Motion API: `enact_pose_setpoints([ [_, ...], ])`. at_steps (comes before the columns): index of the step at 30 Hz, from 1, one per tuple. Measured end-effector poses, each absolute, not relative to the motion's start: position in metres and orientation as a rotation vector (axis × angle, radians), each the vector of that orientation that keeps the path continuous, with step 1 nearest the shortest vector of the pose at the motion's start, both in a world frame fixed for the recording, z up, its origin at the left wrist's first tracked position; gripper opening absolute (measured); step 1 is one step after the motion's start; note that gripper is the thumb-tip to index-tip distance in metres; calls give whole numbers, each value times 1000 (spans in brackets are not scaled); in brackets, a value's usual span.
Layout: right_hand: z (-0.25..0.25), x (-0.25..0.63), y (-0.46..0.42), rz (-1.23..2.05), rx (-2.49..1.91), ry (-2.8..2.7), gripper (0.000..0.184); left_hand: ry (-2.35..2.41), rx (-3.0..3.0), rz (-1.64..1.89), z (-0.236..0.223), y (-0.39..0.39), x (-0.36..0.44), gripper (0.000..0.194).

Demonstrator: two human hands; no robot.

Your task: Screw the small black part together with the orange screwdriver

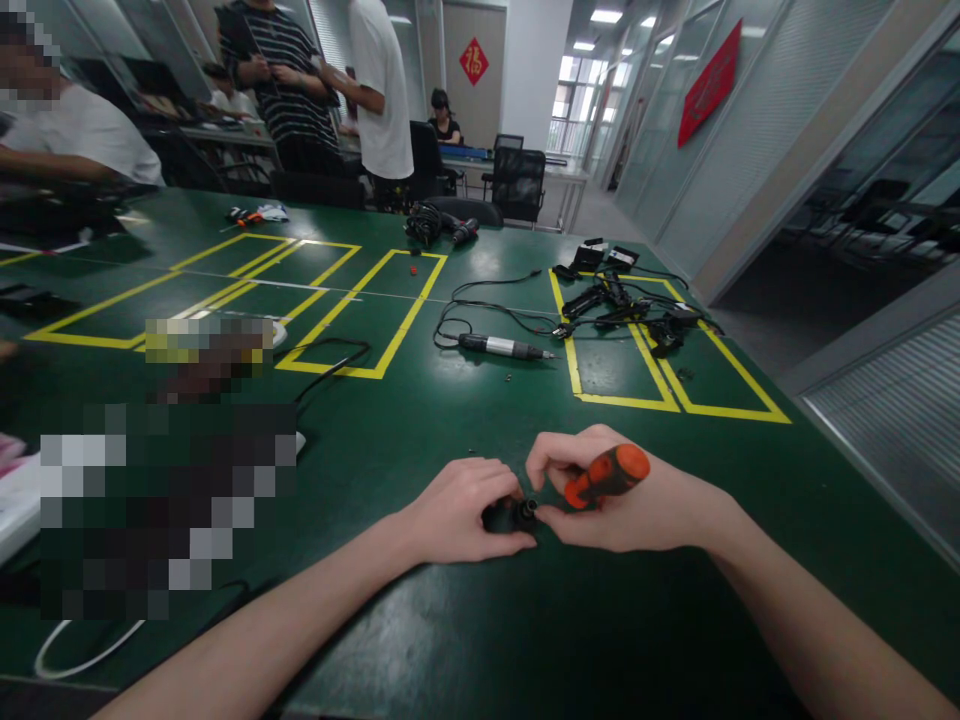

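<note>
My left hand (469, 510) rests on the green table, its thumb and fingers curled around a small black part (525, 512). What kind of part it is, I cannot make out; a round opening shows on its top. Close against it on the right is my right hand (626, 500), closed on a screwdriver with an orange and black handle (609, 475). The handle tilts up to the right, and its shaft and tip are hidden. My right thumb and a finger reach to the edge of the black part.
Ahead lies a black and silver electric screwdriver (501, 347) with its cable. Black parts and cables (622, 305) are heaped on the yellow-taped area (630, 402) at right. A coiled black cable (425, 222) lies at the far edge. Several people are beyond the table (465, 640).
</note>
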State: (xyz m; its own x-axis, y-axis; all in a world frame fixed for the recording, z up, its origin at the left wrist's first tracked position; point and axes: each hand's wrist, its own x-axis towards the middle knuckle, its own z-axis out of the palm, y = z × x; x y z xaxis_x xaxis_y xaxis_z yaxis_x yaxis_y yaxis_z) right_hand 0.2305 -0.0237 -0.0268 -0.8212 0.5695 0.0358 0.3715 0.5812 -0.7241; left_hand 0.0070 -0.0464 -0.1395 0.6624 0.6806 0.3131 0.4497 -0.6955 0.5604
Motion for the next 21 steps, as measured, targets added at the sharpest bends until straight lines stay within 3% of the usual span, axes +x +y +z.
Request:
enact_pose_setpoints([
  [8, -28, 231, -22, 1157, -748, -2510, 10, 877, 2463, 696, -140, -46, 6, 33],
  [14, -25, 231, -23, 1115, -769, -2558, 23, 871, 2444, 720, -139, -46, 6, 32],
  [21, -23, 229, -25, 1032, -834, -2584, 9, 874, 2455, 696, -141, -45, 6, 32],
])
